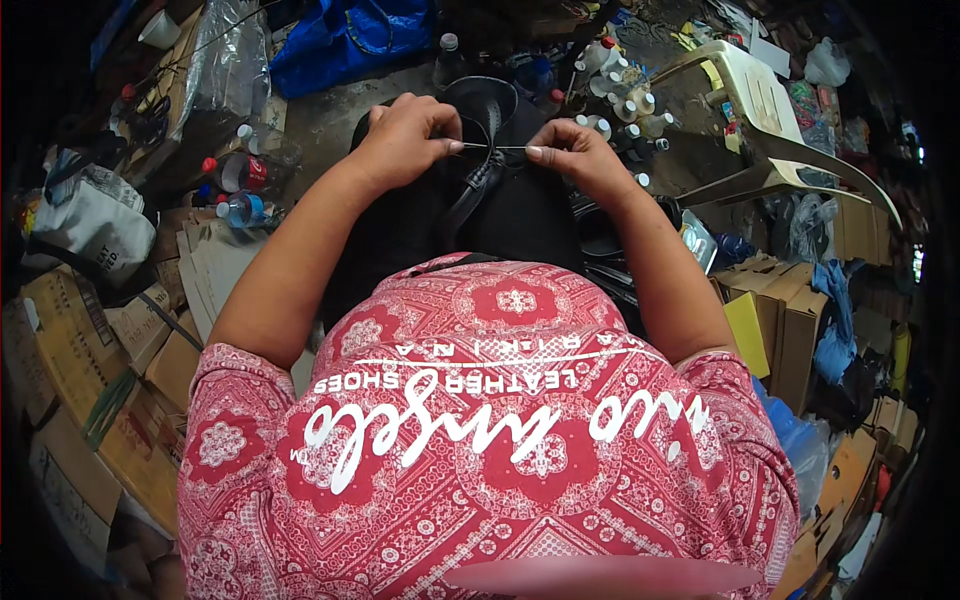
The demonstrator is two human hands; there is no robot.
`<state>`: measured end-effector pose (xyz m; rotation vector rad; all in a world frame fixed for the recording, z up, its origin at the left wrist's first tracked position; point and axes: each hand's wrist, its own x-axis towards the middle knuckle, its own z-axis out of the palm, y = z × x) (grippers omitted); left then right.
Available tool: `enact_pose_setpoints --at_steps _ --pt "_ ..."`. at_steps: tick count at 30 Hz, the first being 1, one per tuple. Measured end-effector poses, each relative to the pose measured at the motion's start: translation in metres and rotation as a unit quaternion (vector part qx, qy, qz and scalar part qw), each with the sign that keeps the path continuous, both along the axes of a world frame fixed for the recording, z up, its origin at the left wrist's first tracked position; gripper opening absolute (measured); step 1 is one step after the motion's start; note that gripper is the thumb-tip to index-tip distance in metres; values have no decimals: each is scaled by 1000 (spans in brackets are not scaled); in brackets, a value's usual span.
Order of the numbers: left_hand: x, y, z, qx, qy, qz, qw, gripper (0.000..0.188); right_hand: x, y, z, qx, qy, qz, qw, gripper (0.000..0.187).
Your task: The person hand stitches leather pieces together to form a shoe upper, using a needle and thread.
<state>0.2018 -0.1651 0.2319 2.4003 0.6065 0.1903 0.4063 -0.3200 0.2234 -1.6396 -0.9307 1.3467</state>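
Stretched taut and level in front of me is a thin pale thread (512, 148). My left hand (408, 143) pinches its left end between thumb and forefinger, and my right hand (583, 157) pinches the right end the same way. Between the hands the thread meets a black leather piece (484, 178) with a strap, apparently part of a shoe or sandal. A rounded, looped part of it rises beyond my fingers. The piece rests over my black-clad lap; its lower part blends into the dark cloth. Whether a needle is at either fingertip is too small to tell.
Several plastic bottles (628, 103) lie beyond my right hand, near a broken cream plastic chair (755, 105). More bottles (240, 172) lie at the left. A blue bag (350, 45) sits at the far side. Cardboard boxes (110, 390) crowd the left, others (775, 300) the right.
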Motion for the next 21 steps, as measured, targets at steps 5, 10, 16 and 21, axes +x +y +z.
enact_pose_setpoints --at_steps 5,10,16,21 --pt "9 0 4 -53 54 -46 996 12 -6 -10 -5 78 -218 31 972 18" --pt "16 3 4 -81 23 -107 991 13 -5 -33 13 41 -120 -27 992 14" --pt "24 4 10 -23 46 -152 987 14 33 -7 11 138 -347 -15 927 17" --pt "24 6 13 27 56 -172 983 14 33 9 14 88 -411 4 907 19"
